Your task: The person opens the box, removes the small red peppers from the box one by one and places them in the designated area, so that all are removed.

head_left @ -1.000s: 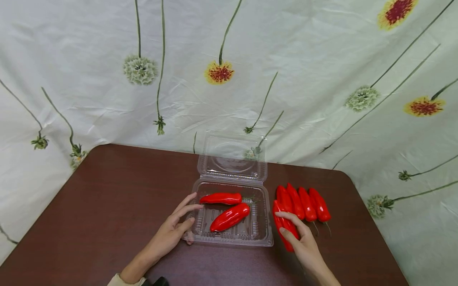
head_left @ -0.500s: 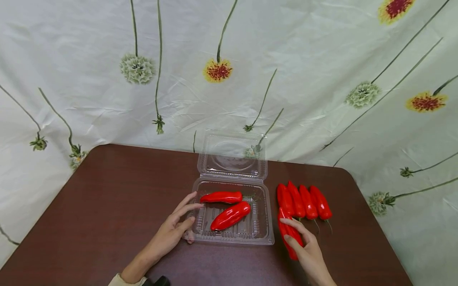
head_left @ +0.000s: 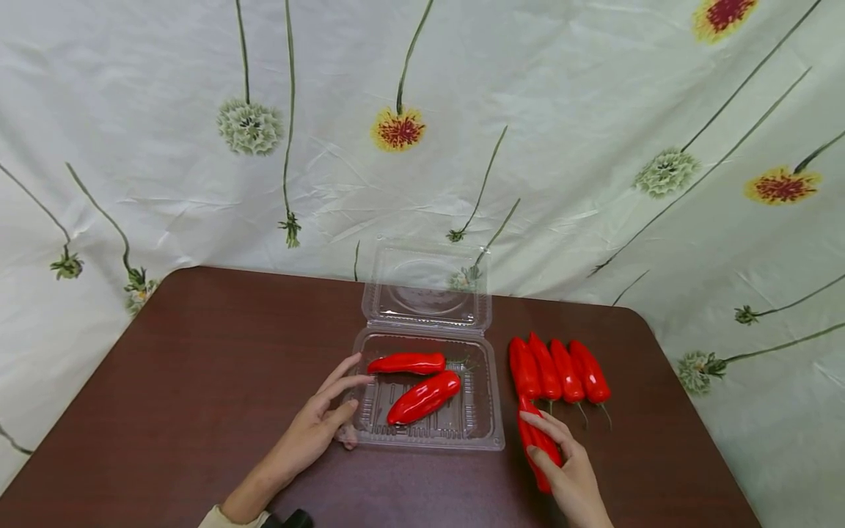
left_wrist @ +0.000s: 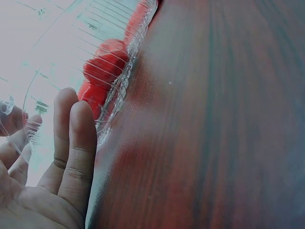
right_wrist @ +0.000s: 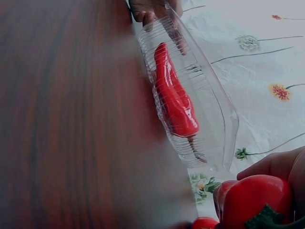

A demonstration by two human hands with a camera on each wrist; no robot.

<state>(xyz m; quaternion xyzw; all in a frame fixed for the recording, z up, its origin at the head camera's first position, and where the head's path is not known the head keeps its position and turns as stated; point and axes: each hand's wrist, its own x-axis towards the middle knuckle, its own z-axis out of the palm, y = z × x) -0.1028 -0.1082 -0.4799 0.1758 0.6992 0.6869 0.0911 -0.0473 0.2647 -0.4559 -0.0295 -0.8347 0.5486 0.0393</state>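
In the head view, my right hand (head_left: 571, 466) grips a red chili pepper (head_left: 540, 447), thumb on one side and fingers on the other. Its blunt stem end shows large in the right wrist view, the pepper (right_wrist: 257, 200) lying under my fingers. My left hand (head_left: 317, 422) rests at the left side of a clear plastic clamshell box (head_left: 485, 444), its fingers fairly straight at the rim. The box's lid (head_left: 429, 290) stands raised at the back. Inside lie two red peppers, one crosswise at the back (head_left: 405, 363) and one slanted in front (head_left: 425, 398).
Right of the box, several red peppers (head_left: 569, 374) lie side by side in a row, stems toward me. The dark brown table (head_left: 218, 374) ends at a white flowered cloth (head_left: 343, 147) hanging behind it. A black object (head_left: 298, 519) shows at the bottom edge.
My right hand, holding the pepper, has moved toward me and slightly right, away from the row's near side. My left hand and the box stay put.
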